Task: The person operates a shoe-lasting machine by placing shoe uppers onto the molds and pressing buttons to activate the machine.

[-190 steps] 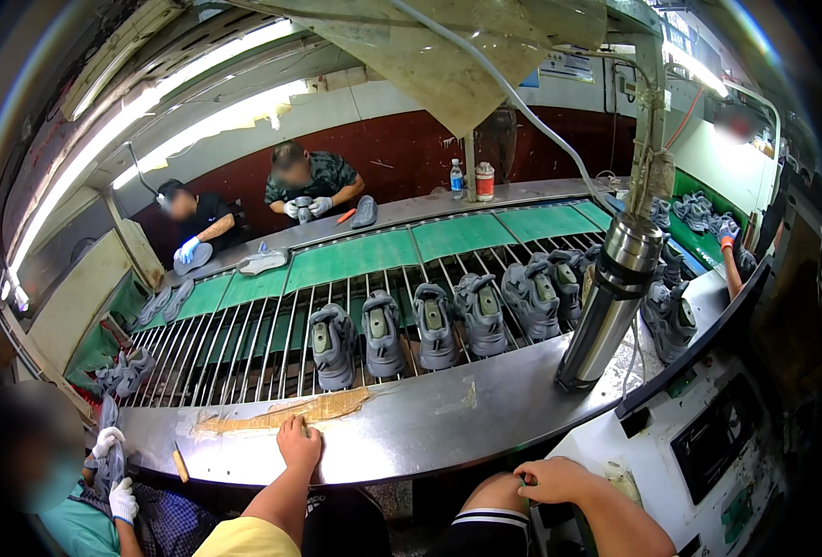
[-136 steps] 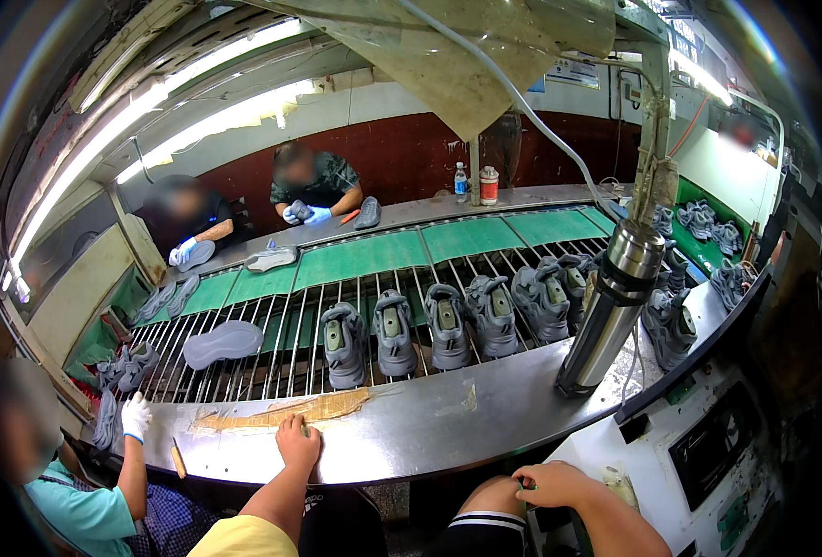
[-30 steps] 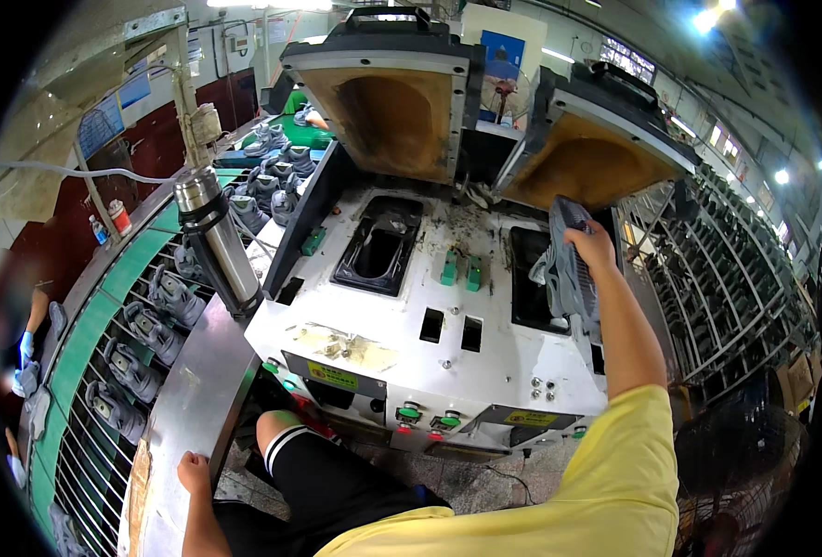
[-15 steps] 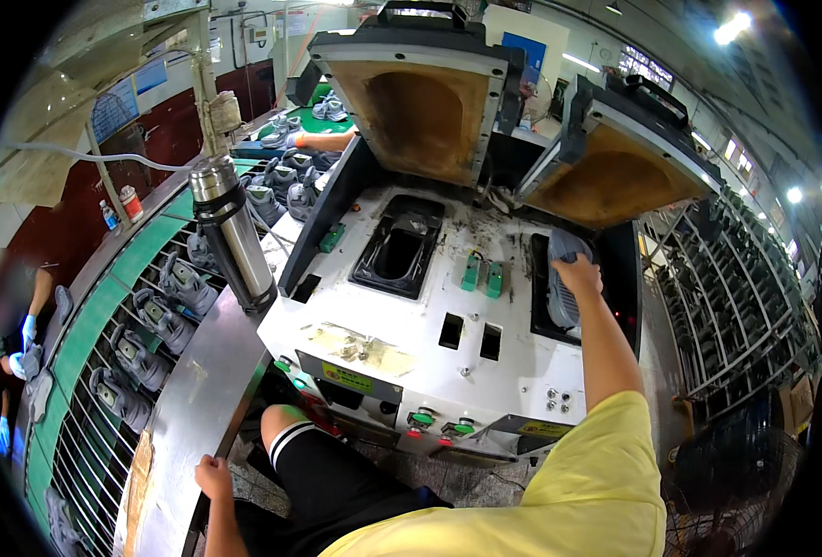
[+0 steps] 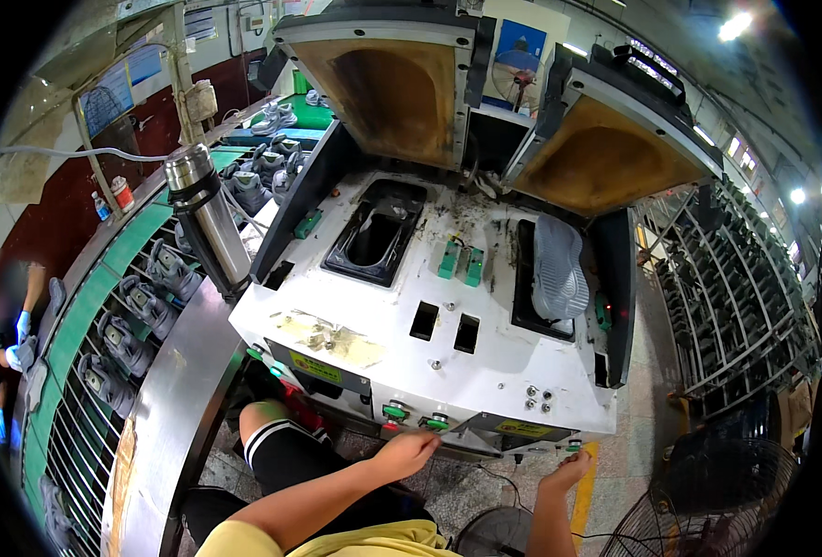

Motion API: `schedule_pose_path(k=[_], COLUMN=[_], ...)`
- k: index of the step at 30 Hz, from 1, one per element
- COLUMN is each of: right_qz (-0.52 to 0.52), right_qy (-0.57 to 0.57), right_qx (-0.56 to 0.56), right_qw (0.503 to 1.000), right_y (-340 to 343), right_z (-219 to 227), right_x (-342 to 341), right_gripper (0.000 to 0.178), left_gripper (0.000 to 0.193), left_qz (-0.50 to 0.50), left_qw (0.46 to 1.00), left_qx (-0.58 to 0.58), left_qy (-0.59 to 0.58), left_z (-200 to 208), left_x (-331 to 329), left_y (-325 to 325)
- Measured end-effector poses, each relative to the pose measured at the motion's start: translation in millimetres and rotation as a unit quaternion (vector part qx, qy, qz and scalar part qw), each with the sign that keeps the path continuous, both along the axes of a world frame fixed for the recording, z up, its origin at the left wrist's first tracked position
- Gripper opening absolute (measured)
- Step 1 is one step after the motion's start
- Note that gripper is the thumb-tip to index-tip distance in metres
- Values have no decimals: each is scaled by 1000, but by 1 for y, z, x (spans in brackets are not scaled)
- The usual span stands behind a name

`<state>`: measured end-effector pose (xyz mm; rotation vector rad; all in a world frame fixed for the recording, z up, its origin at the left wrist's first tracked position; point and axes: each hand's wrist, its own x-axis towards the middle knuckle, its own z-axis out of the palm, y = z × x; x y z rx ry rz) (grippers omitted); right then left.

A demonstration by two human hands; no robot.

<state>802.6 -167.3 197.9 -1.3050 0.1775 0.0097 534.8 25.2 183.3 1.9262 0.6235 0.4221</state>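
My left hand [image 5: 409, 455] is at the front panel of a white two-station press [image 5: 383, 325], fingers curled in, just below a green push button [image 5: 437, 422]. Close under another green button [image 5: 574, 447] at the right corner is my right hand [image 5: 567, 472], its fingers also bent together. I see nothing held in either; whether they touch the buttons is unclear. A grey shoe [image 5: 560, 269] lies sole up over the right-hand recess. The left-hand black mould [image 5: 374, 232] has an open middle. Both padded lids, left [image 5: 383, 102] and right [image 5: 615, 158], stand raised.
A steel flask [image 5: 208, 218] stands left of the press on a metal ledge [image 5: 174, 399]. Beyond it, a green-edged conveyor [image 5: 95, 288] carries several grey shoes. A co-worker with blue gloves [image 5: 23, 327] is far left. A shoe rack [image 5: 736, 288] and floor fan [image 5: 708, 501] are right.
My right hand has let go of the shoe and come down to the front right corner of the press. My left hand has moved right from the metal ledge to the front panel.
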Motion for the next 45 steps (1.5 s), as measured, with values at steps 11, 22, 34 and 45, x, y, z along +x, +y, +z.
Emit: schedule_pose_path(k=[11, 22, 34, 45], right_qz=[422, 855, 812, 759], right_qy=[-23, -342, -566, -635], right_qx=[-134, -25, -54, -9], right_qw=[896, 389, 131, 144], right_y=[58, 262, 306, 282], right_z=[-33, -26, -64, -70], right_x=[-132, -451, -830, -864], right_gripper=[11, 12, 20, 23], left_gripper=[31, 24, 11, 29], left_qz=[208, 748, 904, 918], left_qw=[951, 595, 372, 343], left_qx=[-228, -108, 144, -10], left_qy=[-19, -272, -156, 197], left_z=[-11, -37, -63, -119], left_x=[-111, -441, -734, -1007], left_y=[14, -85, -119, -69])
